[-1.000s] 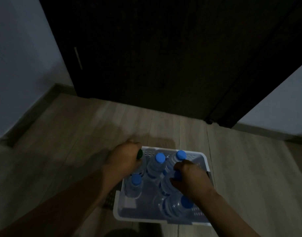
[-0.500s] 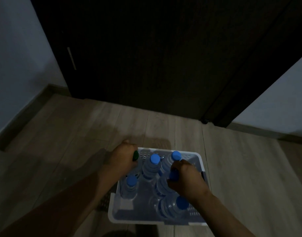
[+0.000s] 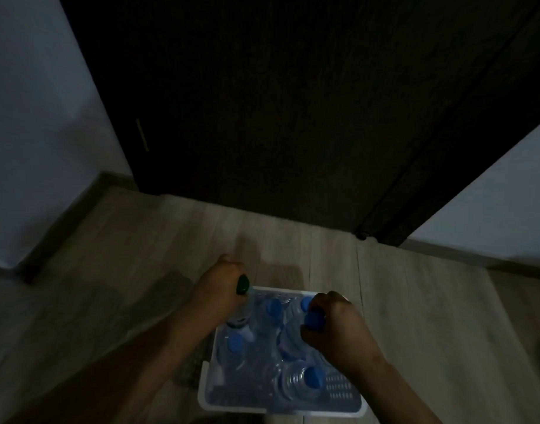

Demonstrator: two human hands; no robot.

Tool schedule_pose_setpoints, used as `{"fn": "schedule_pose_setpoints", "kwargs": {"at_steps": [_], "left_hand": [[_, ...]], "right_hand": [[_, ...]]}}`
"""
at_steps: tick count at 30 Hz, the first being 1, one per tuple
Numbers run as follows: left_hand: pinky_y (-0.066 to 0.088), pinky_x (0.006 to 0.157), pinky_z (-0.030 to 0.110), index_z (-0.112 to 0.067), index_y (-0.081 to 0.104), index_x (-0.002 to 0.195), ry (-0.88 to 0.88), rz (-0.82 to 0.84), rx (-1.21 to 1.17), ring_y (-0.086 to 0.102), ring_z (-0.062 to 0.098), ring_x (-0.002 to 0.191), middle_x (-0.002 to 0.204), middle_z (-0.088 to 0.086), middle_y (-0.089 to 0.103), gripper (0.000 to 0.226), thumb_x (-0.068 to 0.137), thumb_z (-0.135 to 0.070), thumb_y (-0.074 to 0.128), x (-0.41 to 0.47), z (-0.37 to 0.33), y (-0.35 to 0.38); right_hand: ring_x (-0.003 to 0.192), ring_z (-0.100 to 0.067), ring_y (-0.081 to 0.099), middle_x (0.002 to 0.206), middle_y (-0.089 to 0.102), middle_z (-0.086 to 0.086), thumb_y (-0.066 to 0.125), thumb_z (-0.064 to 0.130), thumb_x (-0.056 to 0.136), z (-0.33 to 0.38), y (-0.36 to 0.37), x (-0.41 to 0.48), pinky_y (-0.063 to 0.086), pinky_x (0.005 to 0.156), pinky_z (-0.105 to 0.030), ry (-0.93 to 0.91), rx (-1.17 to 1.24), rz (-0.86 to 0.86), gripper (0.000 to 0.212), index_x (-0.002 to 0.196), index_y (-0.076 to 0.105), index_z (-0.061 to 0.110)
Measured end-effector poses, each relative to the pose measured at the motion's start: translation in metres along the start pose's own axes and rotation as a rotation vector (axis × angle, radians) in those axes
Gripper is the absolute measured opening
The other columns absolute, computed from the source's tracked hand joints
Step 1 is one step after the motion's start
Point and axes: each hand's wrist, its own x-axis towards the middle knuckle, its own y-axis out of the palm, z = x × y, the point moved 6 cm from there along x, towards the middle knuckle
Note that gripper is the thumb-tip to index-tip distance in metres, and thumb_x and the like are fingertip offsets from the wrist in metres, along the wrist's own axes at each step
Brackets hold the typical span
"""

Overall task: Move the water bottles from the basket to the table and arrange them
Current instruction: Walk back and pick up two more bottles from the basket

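Note:
A white perforated basket (image 3: 339, 411) sits on the wooden floor at the bottom centre. Several clear water bottles stand in it, most with blue caps, such as one bottle (image 3: 273, 309) at the back and another (image 3: 311, 379) at the front right. My left hand (image 3: 221, 286) grips the neck of a green-capped bottle (image 3: 242, 285) at the basket's back left corner. My right hand (image 3: 336, 328) grips the neck of a blue-capped bottle (image 3: 314, 321) in the right half of the basket. No table is in view.
A dark wooden door (image 3: 293, 117) fills the wall ahead, with a doorstop (image 3: 361, 236) at its lower right. Pale walls with skirting stand to the left (image 3: 33, 133) and right (image 3: 491, 215). Wooden floor (image 3: 125, 270) surrounds the basket.
The view has shifted slightly, so the door appears nearer and the scene lower in frame. Both hands have kept their grip on the same bottle necks; the right-hand bottle seems slightly higher.

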Motion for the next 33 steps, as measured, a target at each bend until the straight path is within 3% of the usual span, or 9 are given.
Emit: {"fn": "schedule_pose_setpoints", "kwargs": {"at_steps": [3, 9, 14, 19, 23, 29, 33], "left_hand": [[0.036, 0.074, 0.017, -0.009, 0.061, 0.099, 0.002, 0.002, -0.018, 0.052, 0.014, 0.094, 0.110, 0.003, 0.048, 0.022, 0.080, -0.017, 0.068, -0.014, -0.016, -0.038], [0.034, 0.073, 0.017, -0.016, 0.053, 0.086, -0.014, -0.001, 0.003, 0.050, 0.012, 0.087, 0.097, -0.005, 0.037, 0.021, 0.075, -0.019, 0.071, -0.054, -0.066, -0.131], [0.036, 0.071, 0.020, -0.017, 0.053, 0.084, 0.009, -0.010, 0.006, 0.047, 0.010, 0.080, 0.096, -0.006, 0.039, 0.023, 0.073, -0.022, 0.072, -0.100, -0.123, -0.225], [0.044, 0.074, 0.022, -0.016, 0.058, 0.088, 0.024, -0.031, -0.040, 0.055, 0.016, 0.086, 0.096, -0.005, 0.041, 0.024, 0.072, -0.024, 0.074, -0.147, -0.188, -0.335], [0.040, 0.074, 0.021, -0.023, 0.052, 0.082, 0.088, -0.071, -0.062, 0.052, 0.012, 0.086, 0.095, -0.006, 0.042, 0.025, 0.072, -0.023, 0.075, -0.187, -0.247, -0.435], [0.045, 0.073, 0.023, -0.020, 0.063, 0.089, 0.131, -0.193, -0.108, 0.054, 0.009, 0.085, 0.096, -0.006, 0.048, 0.024, 0.071, -0.022, 0.078, -0.241, -0.322, -0.593], [0.040, 0.062, 0.017, -0.030, 0.065, 0.080, 0.181, -0.309, -0.181, 0.056, 0.005, 0.075, 0.088, -0.011, 0.051, 0.025, 0.063, -0.024, 0.082, -0.276, -0.360, -0.689]], "right_hand": [[0.088, -0.008, 0.053, 0.097, 0.052, 0.006, 0.071, 0.025, 0.080, 0.019, -0.037, -0.012, 0.042, 0.075, -0.010, 0.023, 0.000, 0.020, 0.024, 0.100, 0.060, 0.019], [0.081, -0.004, 0.051, 0.098, 0.048, 0.009, 0.072, 0.027, 0.080, 0.065, -0.127, -0.043, 0.038, 0.059, -0.007, 0.029, -0.021, 0.020, 0.024, 0.099, 0.057, 0.023], [0.084, -0.008, 0.055, 0.101, 0.052, 0.007, 0.074, 0.029, 0.078, 0.112, -0.222, -0.080, 0.046, 0.071, -0.014, 0.026, -0.035, -0.011, 0.028, 0.101, 0.061, 0.022], [0.083, -0.002, 0.052, 0.100, 0.051, 0.011, 0.073, 0.031, 0.078, 0.169, -0.332, -0.122, 0.036, 0.063, -0.007, -0.009, -0.057, -0.053, 0.026, 0.100, 0.059, 0.028], [0.084, -0.001, 0.053, 0.098, 0.052, 0.013, 0.072, 0.029, 0.080, 0.227, -0.432, -0.159, 0.040, 0.065, -0.008, -0.070, -0.057, -0.081, 0.025, 0.101, 0.059, 0.028], [0.078, 0.003, 0.053, 0.091, 0.049, 0.019, 0.073, 0.028, 0.078, 0.325, -0.584, -0.215, 0.042, 0.063, -0.009, -0.244, -0.046, -0.195, 0.028, 0.094, 0.052, 0.038], [0.081, 0.002, 0.058, 0.092, 0.054, 0.019, 0.075, 0.029, 0.074, 0.387, -0.676, -0.250, 0.051, 0.062, -0.015, -0.334, 0.056, -0.317, 0.031, 0.088, 0.052, 0.043]]}}
